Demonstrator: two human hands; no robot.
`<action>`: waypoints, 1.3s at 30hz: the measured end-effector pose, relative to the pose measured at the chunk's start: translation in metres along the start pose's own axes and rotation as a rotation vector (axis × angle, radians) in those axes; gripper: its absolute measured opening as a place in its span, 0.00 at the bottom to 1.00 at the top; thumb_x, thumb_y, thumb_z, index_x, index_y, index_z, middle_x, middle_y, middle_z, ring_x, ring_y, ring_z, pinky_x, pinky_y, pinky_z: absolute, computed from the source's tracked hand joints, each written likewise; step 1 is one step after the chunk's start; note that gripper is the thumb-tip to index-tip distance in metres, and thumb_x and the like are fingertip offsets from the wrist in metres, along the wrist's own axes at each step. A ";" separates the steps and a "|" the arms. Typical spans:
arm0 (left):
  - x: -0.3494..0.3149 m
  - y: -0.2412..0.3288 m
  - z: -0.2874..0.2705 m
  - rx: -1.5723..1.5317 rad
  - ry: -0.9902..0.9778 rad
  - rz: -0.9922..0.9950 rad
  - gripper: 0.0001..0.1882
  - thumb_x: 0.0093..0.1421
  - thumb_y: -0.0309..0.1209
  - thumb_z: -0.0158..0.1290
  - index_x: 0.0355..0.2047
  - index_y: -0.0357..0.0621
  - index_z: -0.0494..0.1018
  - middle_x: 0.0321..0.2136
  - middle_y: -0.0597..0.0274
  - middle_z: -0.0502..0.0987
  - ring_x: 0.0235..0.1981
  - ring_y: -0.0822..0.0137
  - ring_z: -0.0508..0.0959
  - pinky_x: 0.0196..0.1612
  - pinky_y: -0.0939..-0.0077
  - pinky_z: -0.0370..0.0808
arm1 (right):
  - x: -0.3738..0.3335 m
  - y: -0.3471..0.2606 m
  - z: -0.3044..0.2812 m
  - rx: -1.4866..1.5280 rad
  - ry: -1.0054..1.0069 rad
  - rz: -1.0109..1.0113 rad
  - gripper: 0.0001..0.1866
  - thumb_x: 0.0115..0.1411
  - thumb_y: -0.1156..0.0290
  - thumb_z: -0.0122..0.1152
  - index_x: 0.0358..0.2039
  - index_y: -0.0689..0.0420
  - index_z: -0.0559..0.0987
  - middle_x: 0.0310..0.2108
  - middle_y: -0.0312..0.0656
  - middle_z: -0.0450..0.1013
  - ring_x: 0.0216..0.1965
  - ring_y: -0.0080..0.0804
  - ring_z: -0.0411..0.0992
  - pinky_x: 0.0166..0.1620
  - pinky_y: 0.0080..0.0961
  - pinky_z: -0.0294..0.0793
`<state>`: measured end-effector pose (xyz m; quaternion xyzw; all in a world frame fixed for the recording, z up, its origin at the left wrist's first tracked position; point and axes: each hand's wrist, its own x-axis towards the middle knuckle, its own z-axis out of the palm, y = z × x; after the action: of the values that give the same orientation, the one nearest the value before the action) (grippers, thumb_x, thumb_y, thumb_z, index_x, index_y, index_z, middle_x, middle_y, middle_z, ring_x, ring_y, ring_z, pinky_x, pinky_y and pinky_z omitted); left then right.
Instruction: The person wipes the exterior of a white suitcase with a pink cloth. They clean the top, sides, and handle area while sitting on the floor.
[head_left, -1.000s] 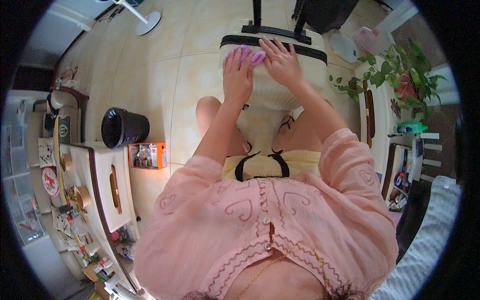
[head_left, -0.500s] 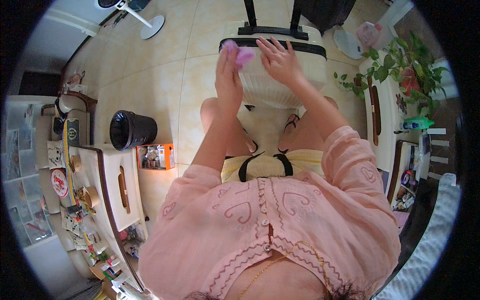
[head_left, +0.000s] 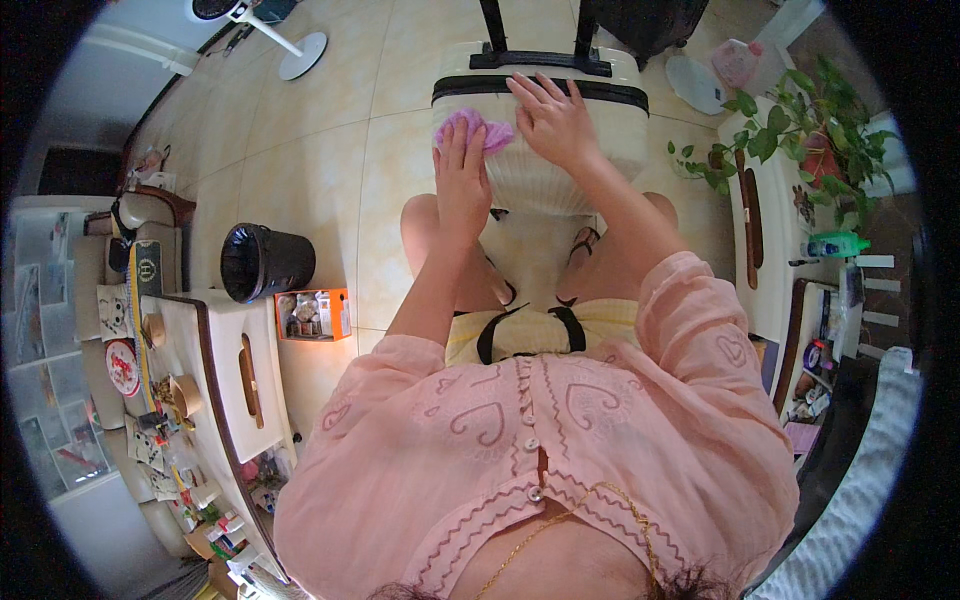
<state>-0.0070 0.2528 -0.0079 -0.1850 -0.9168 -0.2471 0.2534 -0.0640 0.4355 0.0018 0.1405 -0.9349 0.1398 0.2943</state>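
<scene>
A cream-white ribbed suitcase (head_left: 600, 135) with a black band stands in front of me, its black pull handle (head_left: 540, 60) raised. My left hand (head_left: 463, 185) presses a crumpled purple cloth (head_left: 492, 137) against the suitcase's near left side, just below the band. Its fingers lie over the cloth, hiding part of it. My right hand (head_left: 557, 122) rests on the band and the near face of the case, fingers spread and holding nothing.
At my left stand a black-lined bin (head_left: 268, 262), an orange box of small items (head_left: 313, 314) and a cluttered white table (head_left: 225, 350). A white cabinet (head_left: 768, 240) with a trailing plant (head_left: 770, 130) is at the right. A dark suitcase (head_left: 650, 25) and white fan (head_left: 300, 55) stand farther off.
My left hand and the purple cloth have moved toward me, down from the band along the suitcase's side. The case has shifted slightly left, while my right hand stays on it.
</scene>
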 end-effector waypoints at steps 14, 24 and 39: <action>0.049 -0.016 0.030 0.007 -0.024 -0.088 0.19 0.65 0.29 0.43 0.57 0.47 0.65 0.62 0.51 0.59 0.65 0.47 0.54 0.65 0.51 0.47 | 0.009 -0.046 0.008 -0.082 -0.202 0.242 0.26 0.63 0.61 0.41 0.61 0.52 0.65 0.65 0.44 0.56 0.66 0.44 0.54 0.65 0.53 0.45; 0.008 0.003 0.046 -0.483 0.224 -0.223 0.29 0.65 0.29 0.42 0.64 0.37 0.49 0.66 0.39 0.41 0.67 0.43 0.45 0.66 0.57 0.46 | -0.008 -0.011 -0.015 -0.044 -0.230 -0.192 0.26 0.65 0.57 0.42 0.63 0.45 0.62 0.67 0.33 0.52 0.67 0.33 0.52 0.66 0.46 0.49; 0.056 0.003 0.026 -0.752 0.197 -0.335 0.32 0.68 0.43 0.37 0.64 0.33 0.50 0.66 0.42 0.46 0.69 0.49 0.40 0.68 0.56 0.40 | -0.009 -0.028 -0.019 -0.180 -0.380 -0.053 0.27 0.68 0.54 0.33 0.66 0.45 0.56 0.69 0.30 0.47 0.70 0.33 0.43 0.67 0.47 0.42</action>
<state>-0.0605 0.2813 0.0046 -0.0886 -0.7517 -0.6186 0.2111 -0.0378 0.4176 0.0168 0.1619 -0.9783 0.0191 0.1278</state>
